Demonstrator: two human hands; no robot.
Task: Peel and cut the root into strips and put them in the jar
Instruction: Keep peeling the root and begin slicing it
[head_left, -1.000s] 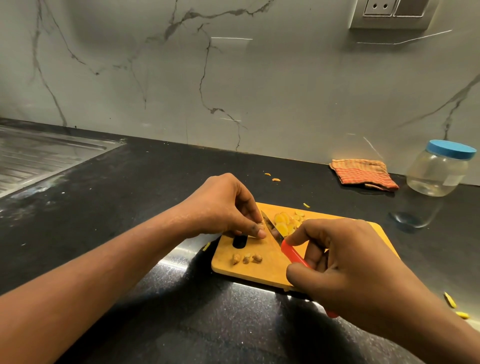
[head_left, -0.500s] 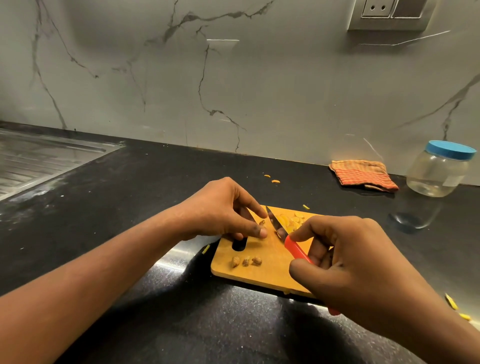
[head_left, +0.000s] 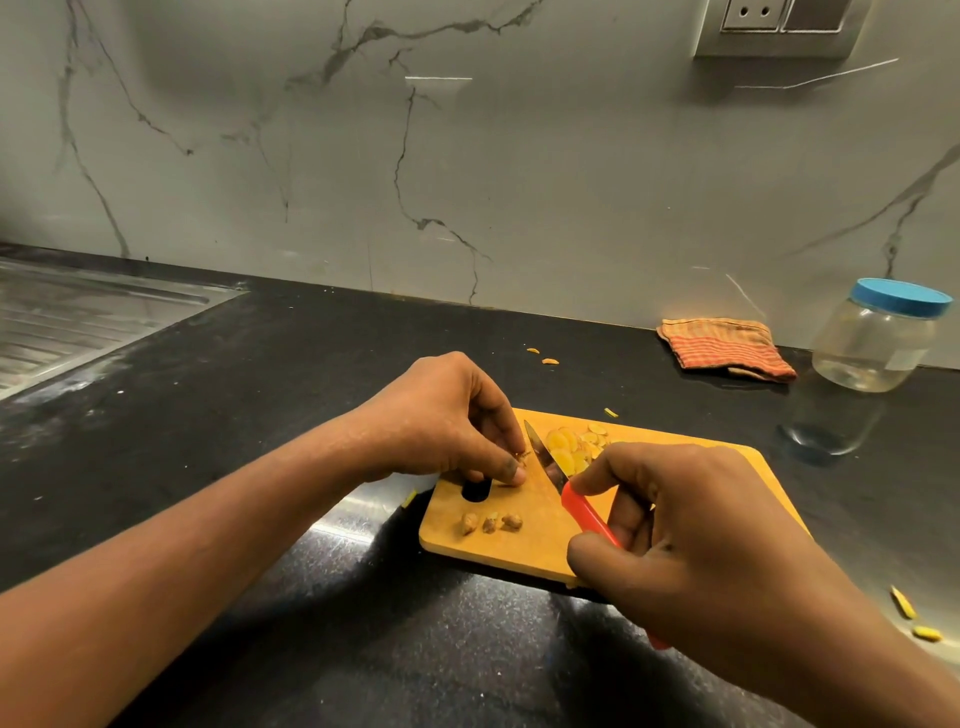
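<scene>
An orange cutting board (head_left: 524, 540) lies on the black counter. My right hand (head_left: 691, 545) grips a red-handled knife (head_left: 584, 512), its blade pointing up-left over the board. My left hand (head_left: 447, 421) pinches a small piece of root (head_left: 521, 456) against the board, right beside the blade. A pile of yellow cut slices (head_left: 571, 444) sits behind the blade. Three brown peel bits (head_left: 491, 522) lie near the board's front edge. The clear jar (head_left: 878, 338) with a blue lid stands closed at the far right by the wall.
A folded orange cloth (head_left: 724, 348) lies left of the jar. Loose yellow scraps (head_left: 543, 358) are behind the board, with more scraps (head_left: 911, 616) at the right edge. A steel sink drainboard (head_left: 78, 322) fills the far left. A wall socket (head_left: 779, 26) is above.
The knife has shifted slightly, its blade now nearer my left fingertips. My left hand stays pinching the small piece at the same spot on the board.
</scene>
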